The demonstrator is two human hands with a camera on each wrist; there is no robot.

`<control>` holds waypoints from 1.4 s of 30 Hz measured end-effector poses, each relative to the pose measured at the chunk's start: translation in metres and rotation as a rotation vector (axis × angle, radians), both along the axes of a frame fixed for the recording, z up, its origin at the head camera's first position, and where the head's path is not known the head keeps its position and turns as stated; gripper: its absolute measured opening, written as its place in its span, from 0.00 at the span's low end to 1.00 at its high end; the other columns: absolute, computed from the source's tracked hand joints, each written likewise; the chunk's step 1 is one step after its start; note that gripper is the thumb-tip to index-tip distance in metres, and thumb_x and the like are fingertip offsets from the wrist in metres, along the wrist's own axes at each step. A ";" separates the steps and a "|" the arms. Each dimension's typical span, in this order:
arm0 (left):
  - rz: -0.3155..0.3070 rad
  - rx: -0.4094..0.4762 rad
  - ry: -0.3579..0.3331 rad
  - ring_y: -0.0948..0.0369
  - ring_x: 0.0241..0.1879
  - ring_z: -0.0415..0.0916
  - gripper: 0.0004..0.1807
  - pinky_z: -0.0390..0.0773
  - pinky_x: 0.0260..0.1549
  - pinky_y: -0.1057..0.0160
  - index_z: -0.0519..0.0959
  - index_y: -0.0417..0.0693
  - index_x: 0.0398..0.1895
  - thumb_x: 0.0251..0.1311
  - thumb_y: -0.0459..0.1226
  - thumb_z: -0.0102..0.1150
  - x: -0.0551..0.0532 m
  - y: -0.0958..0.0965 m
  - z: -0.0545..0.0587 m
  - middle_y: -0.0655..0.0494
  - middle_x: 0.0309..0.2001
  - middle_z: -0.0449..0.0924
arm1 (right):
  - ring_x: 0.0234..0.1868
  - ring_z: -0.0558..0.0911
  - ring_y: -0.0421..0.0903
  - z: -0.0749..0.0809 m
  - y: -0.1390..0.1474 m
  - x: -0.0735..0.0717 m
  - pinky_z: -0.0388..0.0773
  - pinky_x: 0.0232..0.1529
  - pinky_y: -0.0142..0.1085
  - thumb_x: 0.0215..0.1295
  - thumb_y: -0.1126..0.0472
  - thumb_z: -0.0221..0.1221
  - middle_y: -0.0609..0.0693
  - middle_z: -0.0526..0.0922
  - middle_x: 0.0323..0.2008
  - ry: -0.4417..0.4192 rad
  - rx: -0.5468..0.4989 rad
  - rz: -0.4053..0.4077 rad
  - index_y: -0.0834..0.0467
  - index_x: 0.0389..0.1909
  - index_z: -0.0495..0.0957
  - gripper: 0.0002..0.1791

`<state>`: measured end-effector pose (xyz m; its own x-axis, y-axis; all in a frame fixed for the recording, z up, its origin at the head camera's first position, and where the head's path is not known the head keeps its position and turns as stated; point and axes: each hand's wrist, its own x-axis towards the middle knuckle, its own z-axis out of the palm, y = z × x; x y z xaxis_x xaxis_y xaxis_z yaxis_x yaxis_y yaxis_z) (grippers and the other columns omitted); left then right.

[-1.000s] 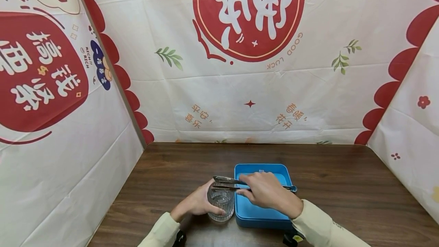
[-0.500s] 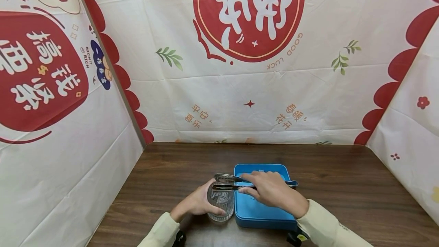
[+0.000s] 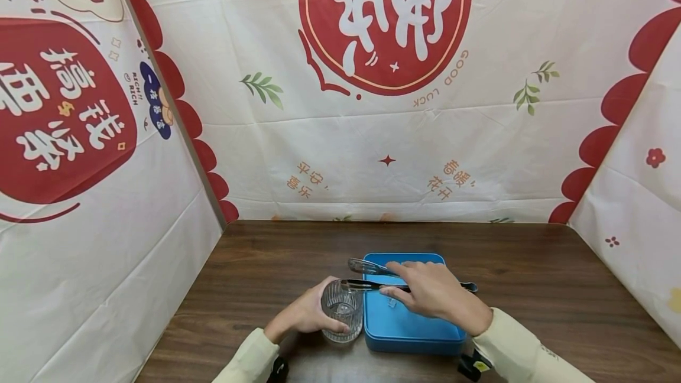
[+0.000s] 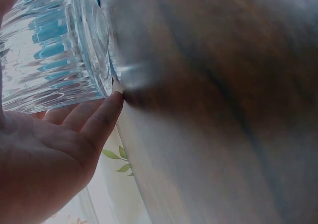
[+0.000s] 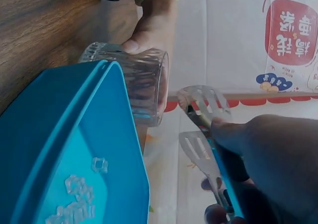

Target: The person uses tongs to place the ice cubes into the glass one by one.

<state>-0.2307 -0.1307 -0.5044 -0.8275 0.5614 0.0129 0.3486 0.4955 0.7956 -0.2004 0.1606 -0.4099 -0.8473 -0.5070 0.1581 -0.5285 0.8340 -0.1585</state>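
My left hand (image 3: 305, 312) grips a clear ribbed drinking glass (image 3: 340, 321), thumb on its near side. The glass stands upright on the table, and something clear shows at its bottom, too unclear to name. In my right hand (image 3: 431, 291) are metal serving tongs (image 3: 367, 285) with slotted tips, held above the left part of a blue box (image 3: 404, 327). The tongs' arms are spread, with nothing between the tips in the right wrist view. Several clear, ice-like cubes (image 5: 79, 189) lie inside the box. In the left wrist view, fingers (image 4: 102, 119) reach along the glass (image 4: 54, 50).
The glass stands right beside the box's left wall on a dark wooden table (image 3: 266, 265). A printed white cloth (image 3: 372, 152) rises behind the table, with more at both sides.
My right hand has moved to the right with the tongs, from over the glass towards the box. The tongs' tips have spread wider. The left hand and glass have stayed put.
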 end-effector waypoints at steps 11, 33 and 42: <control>-0.003 -0.007 0.007 0.62 0.46 0.77 0.43 0.76 0.45 0.62 0.68 0.59 0.62 0.41 0.50 0.80 0.001 0.000 0.000 0.59 0.48 0.79 | 0.17 0.77 0.39 -0.006 0.025 -0.003 0.58 0.12 0.30 0.66 0.34 0.55 0.54 0.87 0.43 0.205 0.069 -0.006 0.55 0.55 0.79 0.31; 0.000 -0.003 0.009 0.63 0.46 0.77 0.43 0.76 0.46 0.62 0.68 0.60 0.61 0.40 0.50 0.81 0.001 0.000 0.002 0.59 0.48 0.79 | 0.10 0.62 0.38 -0.039 0.060 -0.033 0.57 0.12 0.27 0.64 0.36 0.59 0.49 0.82 0.24 0.374 0.210 0.152 0.52 0.44 0.81 0.24; 0.006 -0.012 0.008 0.63 0.46 0.77 0.44 0.76 0.46 0.62 0.68 0.61 0.61 0.40 0.50 0.81 0.001 0.000 0.002 0.59 0.48 0.79 | 0.11 0.65 0.39 -0.046 0.051 -0.041 0.61 0.14 0.30 0.65 0.35 0.57 0.47 0.79 0.22 0.397 0.254 0.196 0.51 0.45 0.82 0.25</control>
<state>-0.2297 -0.1304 -0.5029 -0.8309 0.5563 0.0123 0.3515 0.5075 0.7867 -0.2417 0.2116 -0.4564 -0.6323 -0.7144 0.2997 -0.6569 0.6995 0.2814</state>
